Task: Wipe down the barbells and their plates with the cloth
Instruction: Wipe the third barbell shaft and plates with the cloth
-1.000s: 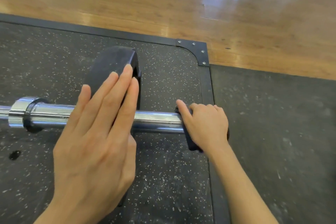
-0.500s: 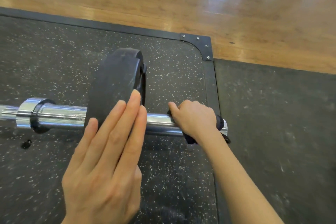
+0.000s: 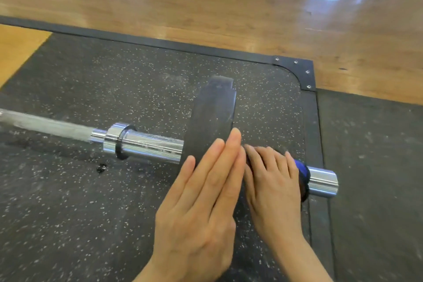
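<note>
A chrome barbell (image 3: 148, 144) lies across a speckled black rubber platform (image 3: 114, 201). One black plate (image 3: 212, 119) stands upright on its sleeve. My left hand (image 3: 201, 201) lies flat with straight fingers against the plate's near side. Just right of the plate, my right hand (image 3: 272, 178) wraps a dark blue cloth (image 3: 301, 171) round the sleeve, touching the plate. The sleeve's bare end (image 3: 322, 181) sticks out to the right of the cloth.
A black frame with a bolted corner bracket (image 3: 297, 71) borders the platform. Plain dark matting (image 3: 377, 178) lies to the right. Glossy wooden floor (image 3: 206, 2) stretches beyond. A small dark bit (image 3: 101, 168) lies on the platform below the collar.
My right hand has slid the cloth left along the sleeve up to the plate, uncovering the sleeve end. The view has shifted, and more of the bar shows on the left.
</note>
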The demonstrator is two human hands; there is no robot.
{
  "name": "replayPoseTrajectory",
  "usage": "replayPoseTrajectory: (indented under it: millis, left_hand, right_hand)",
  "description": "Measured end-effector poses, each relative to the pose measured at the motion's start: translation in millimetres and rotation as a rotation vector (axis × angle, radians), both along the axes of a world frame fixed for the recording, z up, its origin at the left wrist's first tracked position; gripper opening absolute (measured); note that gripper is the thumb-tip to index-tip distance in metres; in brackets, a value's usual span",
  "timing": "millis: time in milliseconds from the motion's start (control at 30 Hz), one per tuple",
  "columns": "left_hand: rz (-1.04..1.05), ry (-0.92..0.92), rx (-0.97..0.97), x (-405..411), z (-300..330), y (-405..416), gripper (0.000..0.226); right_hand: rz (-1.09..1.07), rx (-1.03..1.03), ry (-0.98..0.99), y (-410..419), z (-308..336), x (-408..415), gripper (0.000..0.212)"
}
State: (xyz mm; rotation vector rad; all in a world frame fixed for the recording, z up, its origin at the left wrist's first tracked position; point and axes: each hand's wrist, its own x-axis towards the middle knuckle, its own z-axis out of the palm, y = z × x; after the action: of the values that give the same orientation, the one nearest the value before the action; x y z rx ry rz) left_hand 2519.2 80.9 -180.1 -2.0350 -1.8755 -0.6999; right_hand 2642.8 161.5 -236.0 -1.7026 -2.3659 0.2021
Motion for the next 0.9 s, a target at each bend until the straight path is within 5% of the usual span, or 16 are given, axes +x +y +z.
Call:
replayPoseTrajectory:
  millis: [133, 300, 533, 700, 900]
  left_hand:
    - [0.016, 0.026, -0.013, -1.5, -5.3, -13.6, 0.07]
    - [0.022, 0.071, -0.059, 4.3, -10.0, -32.1, 0.06]
    - [-0.08, -0.173, -0.134, -18.7, 7.4, -52.9, 0.055]
    - [0.088, -0.327, -0.149, -53.9, 24.7, -49.3, 0.056]
    - [0.279, -0.296, -0.2, -87.7, 31.0, -57.7, 0.056]
  right_hand:
    - [0.163, 0.094, 0.027, -9.9, -10.1, 9.5, 0.045]
    - [0.1, -0.016, -0.258, 24.1, -5.1, -10.2, 0.049]
    - [0.103, 0.14, 0.006, -5.7, -5.1, 0.5, 0.042]
    - [0.165, 0.073, -0.068, -28.0, -6.8, 16.9, 0.061]
    - [0.219, 0.075, -0.014, -45.0, -5.8, 27.0, 0.058]
